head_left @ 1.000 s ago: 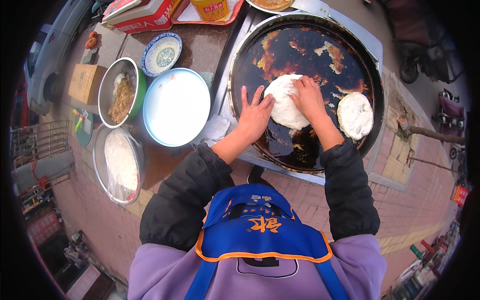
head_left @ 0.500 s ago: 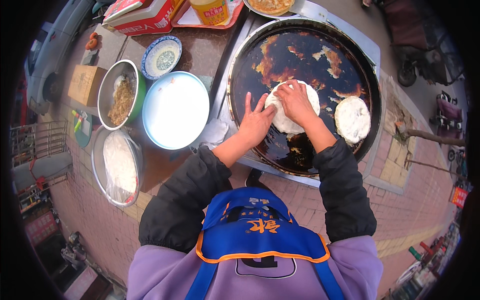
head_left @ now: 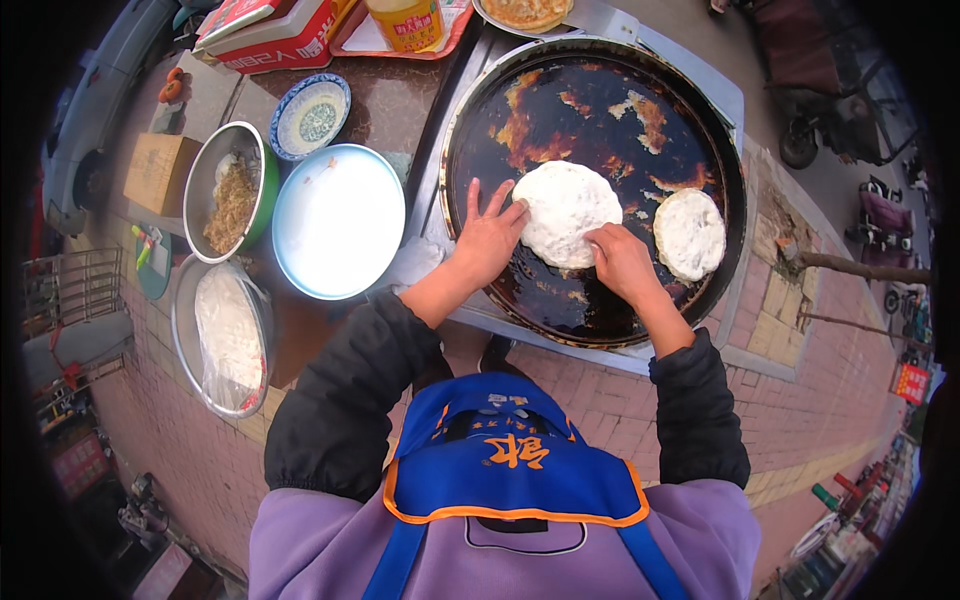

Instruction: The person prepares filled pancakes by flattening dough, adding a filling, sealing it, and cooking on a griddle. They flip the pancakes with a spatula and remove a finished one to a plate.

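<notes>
A round white flatbread of raw dough (head_left: 568, 205) lies on the dark, oily round griddle (head_left: 590, 95). My left hand (head_left: 485, 238) is open at its left edge, fingers spread and the tips of some touching the dough. At the lower right edge, my right hand (head_left: 622, 262) has its fingers drawn together, pinching the rim of the dough. A second, smaller flatbread (head_left: 690, 235) rests farther right on the griddle, apart from both hands. Browned scraps are stuck to the griddle's surface.
Left of the griddle stand a pale blue-rimmed plate (head_left: 340, 220), a patterned bowl (head_left: 310, 117), a green bowl of brown filling (head_left: 234, 200) and a metal basin of dough (head_left: 230, 335). Cooked flatbread (head_left: 525, 10) sits beyond the griddle. A tray (head_left: 440, 45) holds a yellow tub (head_left: 408, 25).
My right hand has slid from the top of the dough to its lower right edge, uncovering its surface. My left hand stays at the left edge. The whole view has shifted slightly.
</notes>
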`<state>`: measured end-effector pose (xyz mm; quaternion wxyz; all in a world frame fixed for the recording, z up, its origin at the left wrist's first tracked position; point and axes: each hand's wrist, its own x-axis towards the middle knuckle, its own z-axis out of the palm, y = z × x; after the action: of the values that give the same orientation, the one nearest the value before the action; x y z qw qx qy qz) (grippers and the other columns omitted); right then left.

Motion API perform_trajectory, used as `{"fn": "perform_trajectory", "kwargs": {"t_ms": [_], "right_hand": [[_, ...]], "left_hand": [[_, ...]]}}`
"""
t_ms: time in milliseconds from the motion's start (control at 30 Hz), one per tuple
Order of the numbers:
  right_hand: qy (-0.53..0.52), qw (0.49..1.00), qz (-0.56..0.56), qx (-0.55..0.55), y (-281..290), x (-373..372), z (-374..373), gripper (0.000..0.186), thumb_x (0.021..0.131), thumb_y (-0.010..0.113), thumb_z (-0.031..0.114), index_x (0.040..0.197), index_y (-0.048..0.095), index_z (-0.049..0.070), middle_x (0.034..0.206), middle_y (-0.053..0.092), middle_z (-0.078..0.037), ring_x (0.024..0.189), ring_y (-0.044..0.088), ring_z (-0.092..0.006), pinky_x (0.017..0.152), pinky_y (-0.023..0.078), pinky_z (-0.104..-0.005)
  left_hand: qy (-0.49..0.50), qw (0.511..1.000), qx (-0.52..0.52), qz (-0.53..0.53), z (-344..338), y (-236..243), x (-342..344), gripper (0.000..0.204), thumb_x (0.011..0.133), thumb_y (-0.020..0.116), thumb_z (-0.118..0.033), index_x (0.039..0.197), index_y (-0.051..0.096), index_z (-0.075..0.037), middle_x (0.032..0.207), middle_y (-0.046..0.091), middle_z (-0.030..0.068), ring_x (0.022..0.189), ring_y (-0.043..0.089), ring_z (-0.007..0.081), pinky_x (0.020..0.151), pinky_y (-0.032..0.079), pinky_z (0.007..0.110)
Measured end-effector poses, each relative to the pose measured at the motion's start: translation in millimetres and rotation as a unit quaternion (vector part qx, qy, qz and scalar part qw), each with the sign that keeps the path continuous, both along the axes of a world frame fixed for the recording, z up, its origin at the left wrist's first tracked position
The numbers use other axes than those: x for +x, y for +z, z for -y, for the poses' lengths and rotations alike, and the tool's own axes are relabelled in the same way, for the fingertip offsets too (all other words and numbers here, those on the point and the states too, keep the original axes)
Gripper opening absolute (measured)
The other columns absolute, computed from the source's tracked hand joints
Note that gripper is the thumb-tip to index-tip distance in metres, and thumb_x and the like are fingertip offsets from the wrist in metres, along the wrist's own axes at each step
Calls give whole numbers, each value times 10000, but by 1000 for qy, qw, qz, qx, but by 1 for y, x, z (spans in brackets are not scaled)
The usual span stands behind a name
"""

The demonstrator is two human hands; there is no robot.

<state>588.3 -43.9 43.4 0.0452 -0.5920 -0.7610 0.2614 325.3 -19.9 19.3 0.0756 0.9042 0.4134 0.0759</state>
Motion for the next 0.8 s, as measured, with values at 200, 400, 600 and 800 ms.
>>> {"fn": "perform_trajectory", "kwargs": {"t_ms": [200, 400, 600, 800], "right_hand": [[87, 959, -55, 265, -8, -60, -54, 347, 842, 650, 43, 1187, 630, 15, 1177, 573, -136, 1146, 558, -316, 917, 512, -428], [-60, 994, 20, 90, -19, -56, -67, 390, 875, 630, 29, 1263, 605, 44, 1226, 554, -111, 1199, 510, -301, 977, 482, -411], [120, 966, -25, 226, -25, -54, -79, 366, 826, 629, -25, 1186, 640, 43, 1134, 586, -104, 1135, 545, -297, 907, 500, -411], [40, 977, -70, 198, 0, -5, -43, 246, 813, 675, -15, 1054, 662, 32, 1042, 606, -109, 1045, 576, -318, 908, 493, -409]], "left_hand": [[-15, 996, -87, -12, 13, 1, -1, 504, 822, 577, -24, 1322, 588, -79, 1347, 525, 49, 1454, 299, 331, 1184, 60, 682], [12, 1000, -21, 12, 5, -1, -12, 505, 807, 582, -17, 1308, 595, -75, 1362, 525, 43, 1453, 298, 335, 1184, 63, 686], [17, 999, -33, -3, 9, -1, -9, 538, 793, 579, 4, 1322, 593, -94, 1357, 523, 39, 1449, 303, 332, 1184, 67, 688], [-17, 1000, 5, 20, 11, 3, -26, 403, 898, 526, -97, 1290, 621, -100, 1292, 564, 42, 1442, 324, 328, 1182, 75, 693]]}}
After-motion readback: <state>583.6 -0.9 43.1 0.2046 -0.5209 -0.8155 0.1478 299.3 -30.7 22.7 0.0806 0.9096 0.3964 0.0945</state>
